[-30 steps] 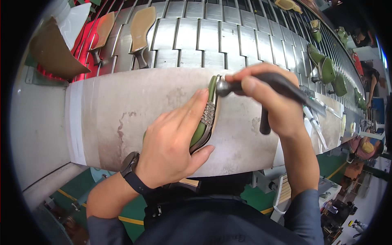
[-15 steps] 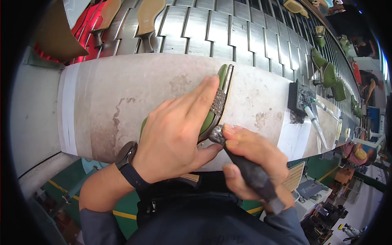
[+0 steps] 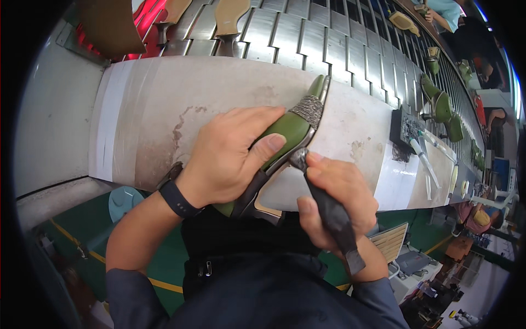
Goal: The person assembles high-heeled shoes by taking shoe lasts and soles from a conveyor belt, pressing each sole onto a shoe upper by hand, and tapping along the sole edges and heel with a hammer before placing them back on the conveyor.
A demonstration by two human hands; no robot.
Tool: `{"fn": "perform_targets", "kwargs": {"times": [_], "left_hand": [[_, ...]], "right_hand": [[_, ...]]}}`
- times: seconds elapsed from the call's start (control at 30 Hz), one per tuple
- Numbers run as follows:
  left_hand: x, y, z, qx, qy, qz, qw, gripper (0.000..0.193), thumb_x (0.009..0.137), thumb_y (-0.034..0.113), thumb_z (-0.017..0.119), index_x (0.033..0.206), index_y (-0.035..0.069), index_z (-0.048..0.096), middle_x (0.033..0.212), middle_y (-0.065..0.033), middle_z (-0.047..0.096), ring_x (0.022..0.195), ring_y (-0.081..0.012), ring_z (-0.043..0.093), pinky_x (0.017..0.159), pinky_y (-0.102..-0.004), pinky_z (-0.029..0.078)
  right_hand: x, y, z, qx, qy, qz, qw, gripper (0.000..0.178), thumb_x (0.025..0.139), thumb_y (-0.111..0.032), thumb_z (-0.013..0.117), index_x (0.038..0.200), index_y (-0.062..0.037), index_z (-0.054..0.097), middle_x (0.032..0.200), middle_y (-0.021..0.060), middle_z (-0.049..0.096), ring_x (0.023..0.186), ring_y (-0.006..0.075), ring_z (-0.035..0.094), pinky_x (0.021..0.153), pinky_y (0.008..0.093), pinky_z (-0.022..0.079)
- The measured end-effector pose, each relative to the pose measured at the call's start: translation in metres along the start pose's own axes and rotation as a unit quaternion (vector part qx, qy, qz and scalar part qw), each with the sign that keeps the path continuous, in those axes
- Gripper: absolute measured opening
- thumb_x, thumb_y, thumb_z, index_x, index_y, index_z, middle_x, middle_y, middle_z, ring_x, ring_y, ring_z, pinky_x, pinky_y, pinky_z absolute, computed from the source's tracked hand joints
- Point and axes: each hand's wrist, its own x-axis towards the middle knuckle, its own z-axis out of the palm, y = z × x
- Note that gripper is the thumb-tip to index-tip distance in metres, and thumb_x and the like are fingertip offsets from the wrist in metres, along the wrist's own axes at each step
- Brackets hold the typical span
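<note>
A green high-heeled shoe (image 3: 287,130) with a glittery grey band (image 3: 308,109) rests tilted on the pale worktop, its toe pointing away from me. My left hand (image 3: 227,153) is closed around its upper, thumb lying across the green surface. In my right hand (image 3: 345,192) is a tool with a thick black handle (image 3: 333,216) and a rounded grey head (image 3: 298,158). That head meets or nearly meets the shoe's dark lower edge; whether they touch I cannot tell. The wrist and palm hide part of the shoe's rear.
Beyond the pale worktop (image 3: 148,120) runs a metal slat conveyor (image 3: 285,35) carrying tan soles (image 3: 230,16) and green shoes (image 3: 441,104). To the right stand a black box (image 3: 402,131) and white pens (image 3: 424,162). Other people are at work in the far right.
The shoe has turned so that more of its green upper and its heel end show. My left thumb now lies on the upper. The right hand still holds the tool against or near the edge.
</note>
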Motion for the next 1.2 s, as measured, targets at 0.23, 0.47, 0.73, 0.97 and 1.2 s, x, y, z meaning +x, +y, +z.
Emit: {"fn": "perform_targets", "kwargs": {"times": [0.23, 0.47, 0.73, 0.97, 1.2], "left_hand": [[0.000, -0.006, 0.000, 0.016, 0.004, -0.006, 1.000, 0.041, 0.105, 0.025, 0.063, 0.131, -0.006, 0.066, 0.123, -0.0238, 0.072, 0.108, -0.0427, 0.068, 0.093, -0.0470, 0.053], [0.000, -0.003, 0.001, 0.026, 0.009, 0.005, 1.000, 0.042, 0.105, 0.026, 0.063, 0.130, -0.007, 0.066, 0.123, -0.0243, 0.072, 0.108, -0.0433, 0.068, 0.093, -0.0482, 0.052], [0.016, 0.006, 0.002, 0.097, -0.056, -0.062, 0.992, 0.066, 0.094, 0.042, 0.075, 0.135, -0.008, 0.062, 0.117, -0.0254, 0.070, 0.108, -0.0433, 0.065, 0.096, -0.0481, 0.051], [0.064, 0.043, -0.024, 0.030, -0.178, -0.258, 0.949, 0.070, 0.091, 0.041, 0.078, 0.136, -0.009, 0.059, 0.121, -0.0260, 0.069, 0.110, -0.0311, 0.070, 0.096, -0.0397, 0.055], [0.040, 0.095, -0.049, -0.132, 0.118, 0.137, 0.975, 0.098, 0.080, 0.022, 0.089, 0.158, -0.001, 0.035, 0.141, -0.0180, 0.062, 0.123, -0.0221, 0.062, 0.106, -0.0370, 0.050]], "right_hand": [[-0.015, -0.008, 0.019, 0.091, -0.080, 0.043, 0.992, 0.039, 0.075, -0.004, 0.087, 0.110, 0.0055, 0.073, 0.110, 0.0228, 0.077, 0.098, 0.0347, 0.077, 0.086, 0.0390, 0.063], [-0.003, -0.006, 0.013, 0.099, -0.136, 0.017, 0.986, 0.038, 0.073, -0.003, 0.086, 0.108, 0.0049, 0.075, 0.108, 0.0207, 0.077, 0.096, 0.0324, 0.076, 0.081, 0.0360, 0.064], [0.000, 0.016, 0.006, 0.198, -0.156, 0.044, 0.967, 0.031, 0.085, -0.011, 0.080, 0.111, 0.0038, 0.074, 0.106, 0.0207, 0.078, 0.101, 0.0328, 0.076, 0.090, 0.0393, 0.060], [-0.048, 0.067, -0.060, 0.201, 0.074, 0.409, 0.887, 0.027, 0.101, -0.017, 0.066, 0.113, 0.0063, 0.073, 0.112, 0.0192, 0.078, 0.107, 0.0266, 0.074, 0.096, 0.0381, 0.060], [-0.051, 0.045, -0.056, 0.170, 0.082, 0.370, 0.910, 0.028, 0.100, -0.016, 0.069, 0.115, 0.0081, 0.072, 0.112, 0.0203, 0.077, 0.107, 0.0264, 0.074, 0.096, 0.0380, 0.060]]}}
